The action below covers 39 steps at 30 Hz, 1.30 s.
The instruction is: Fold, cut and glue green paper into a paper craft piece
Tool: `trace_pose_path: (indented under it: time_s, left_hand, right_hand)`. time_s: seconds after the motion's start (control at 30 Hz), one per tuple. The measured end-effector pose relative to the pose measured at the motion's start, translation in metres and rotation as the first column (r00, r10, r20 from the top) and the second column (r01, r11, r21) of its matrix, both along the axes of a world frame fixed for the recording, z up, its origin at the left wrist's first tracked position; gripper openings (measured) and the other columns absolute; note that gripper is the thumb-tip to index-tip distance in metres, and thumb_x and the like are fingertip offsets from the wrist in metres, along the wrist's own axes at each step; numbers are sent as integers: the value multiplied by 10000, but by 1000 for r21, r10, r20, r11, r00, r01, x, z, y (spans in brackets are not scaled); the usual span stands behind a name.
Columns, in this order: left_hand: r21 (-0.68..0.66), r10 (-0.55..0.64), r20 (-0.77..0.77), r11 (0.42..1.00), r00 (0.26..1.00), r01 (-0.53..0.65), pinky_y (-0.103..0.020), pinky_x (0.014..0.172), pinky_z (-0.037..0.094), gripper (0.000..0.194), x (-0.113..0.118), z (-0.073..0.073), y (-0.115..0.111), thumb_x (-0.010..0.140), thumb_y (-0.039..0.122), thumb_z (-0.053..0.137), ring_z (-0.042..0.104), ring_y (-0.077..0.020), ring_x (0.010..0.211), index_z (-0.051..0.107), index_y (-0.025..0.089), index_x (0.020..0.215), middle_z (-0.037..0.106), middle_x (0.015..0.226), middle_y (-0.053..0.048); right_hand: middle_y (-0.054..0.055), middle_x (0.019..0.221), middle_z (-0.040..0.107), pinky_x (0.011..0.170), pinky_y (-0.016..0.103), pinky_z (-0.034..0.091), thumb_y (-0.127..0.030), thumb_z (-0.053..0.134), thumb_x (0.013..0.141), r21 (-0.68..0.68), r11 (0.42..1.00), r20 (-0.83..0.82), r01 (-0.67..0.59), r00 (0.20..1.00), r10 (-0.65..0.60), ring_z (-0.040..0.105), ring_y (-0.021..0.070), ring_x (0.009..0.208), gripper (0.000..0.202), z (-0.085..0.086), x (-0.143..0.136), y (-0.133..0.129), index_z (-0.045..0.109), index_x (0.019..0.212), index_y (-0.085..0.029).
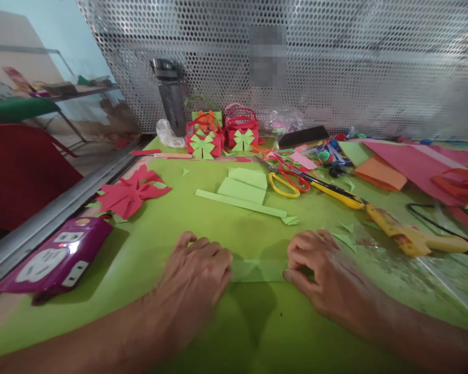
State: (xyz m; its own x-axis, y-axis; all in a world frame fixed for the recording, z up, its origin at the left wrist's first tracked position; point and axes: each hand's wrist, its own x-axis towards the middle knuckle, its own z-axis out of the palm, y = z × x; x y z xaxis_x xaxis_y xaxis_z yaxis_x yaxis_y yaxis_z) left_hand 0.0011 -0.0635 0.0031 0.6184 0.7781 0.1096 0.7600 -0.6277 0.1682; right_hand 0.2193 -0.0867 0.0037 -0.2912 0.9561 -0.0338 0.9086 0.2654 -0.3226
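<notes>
A light green paper strip (pixel 259 270) stretches between my two hands, low over the green tabletop. My left hand (pixel 198 267) has its fingers curled closed around the strip's left end. At the right end, my right hand (pixel 315 265) pinches the strip between thumb and fingers. Beyond the hands lie a folded light green paper piece (pixel 244 186) and a long narrow green strip (pixel 239 203), with small green scraps (pixel 290 221) by its right end.
Scissors (pixel 284 185), a yellow cutter (pixel 337 195) and a glue gun (pixel 409 234) lie to the right. A purple power socket box (pixel 62 254) and red paper flower (pixel 130 192) are left. Small red baskets (pixel 205 140) and a bottle (pixel 171 98) stand behind.
</notes>
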Motion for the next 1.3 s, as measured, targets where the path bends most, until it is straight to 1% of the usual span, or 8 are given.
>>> trace_pose_path:
  time_s: [0.27, 0.53, 0.63, 0.73, 0.83, 0.93, 1.1, 1.3]
  left_hand:
    - [34, -40, 103, 999, 994, 37, -351, 695, 269, 196, -7, -7, 0, 837, 73, 390, 432, -143, 568, 485, 171, 697, 517, 606, 25]
    - [32, -74, 32, 997, 997, 73, -365, 708, 290, 200, -7, -6, -1, 816, 40, 397, 499, -170, 634, 545, 170, 788, 575, 670, -4]
    - [116, -156, -33, 980, 987, 159, -389, 758, 282, 323, -8, -4, 0, 790, 31, 454, 516, -177, 683, 558, 237, 1016, 589, 728, 2]
    - [177, -222, -145, 953, 964, 246, -419, 788, 271, 505, -9, -2, 1, 773, 59, 519, 506, -175, 671, 484, 358, 1178, 574, 738, 17]
    - [203, -265, -199, 931, 943, 305, -453, 826, 262, 442, -12, -2, 2, 810, 149, 539, 500, -172, 677, 494, 400, 1171, 558, 740, 15]
    - [252, -301, -208, 903, 931, 349, -463, 866, 247, 365, -14, -5, 4, 838, 175, 520, 483, -148, 651, 539, 409, 1118, 523, 710, 22]
    - [266, -358, -235, 870, 904, 414, -425, 879, 258, 442, -15, -5, 6, 839, 120, 500, 471, -132, 626, 509, 414, 1169, 493, 703, 26]
    - [253, -366, -231, 872, 902, 418, -463, 891, 278, 421, -22, -8, 8, 846, 115, 489, 466, -137, 628, 510, 390, 1164, 500, 715, 28]
  right_hand:
    - [13, 707, 545, 861, 460, 270, -72, 443, 737, 74, 997, 75, -19, 997, 14, 491, 178, 744, 188, -2, 0, -3, 456, 584, -181]
    - [19, 787, 580, 855, 502, 282, -19, 440, 702, 76, 997, 80, 19, 996, -25, 509, 193, 788, 201, -1, -2, -4, 526, 742, -196]
    - [30, 858, 574, 903, 566, 218, 7, 406, 730, 186, 974, 143, -132, 984, 106, 510, 205, 856, 317, 1, 0, -9, 551, 910, -211]
    - [53, 867, 560, 903, 602, 202, -58, 392, 808, 274, 863, 332, -425, 884, 330, 490, 238, 883, 384, 3, 2, -12, 515, 1125, -236]
    - [51, 809, 554, 900, 613, 213, -149, 399, 859, 288, 756, 469, -588, 775, 424, 481, 246, 841, 374, 3, 5, -11, 478, 1212, -243]
    - [43, 776, 554, 904, 606, 227, -189, 410, 871, 271, 711, 521, -649, 720, 458, 483, 231, 797, 375, 3, 8, -7, 466, 1238, -245]
    - [53, 787, 574, 906, 579, 270, -204, 416, 870, 242, 665, 537, -707, 668, 515, 501, 223, 773, 367, 5, 9, -2, 480, 1231, -205]
    - [64, 827, 610, 941, 563, 288, -166, 409, 868, 250, 668, 525, -700, 678, 514, 530, 223, 849, 317, 3, 26, -3, 537, 1158, -166]
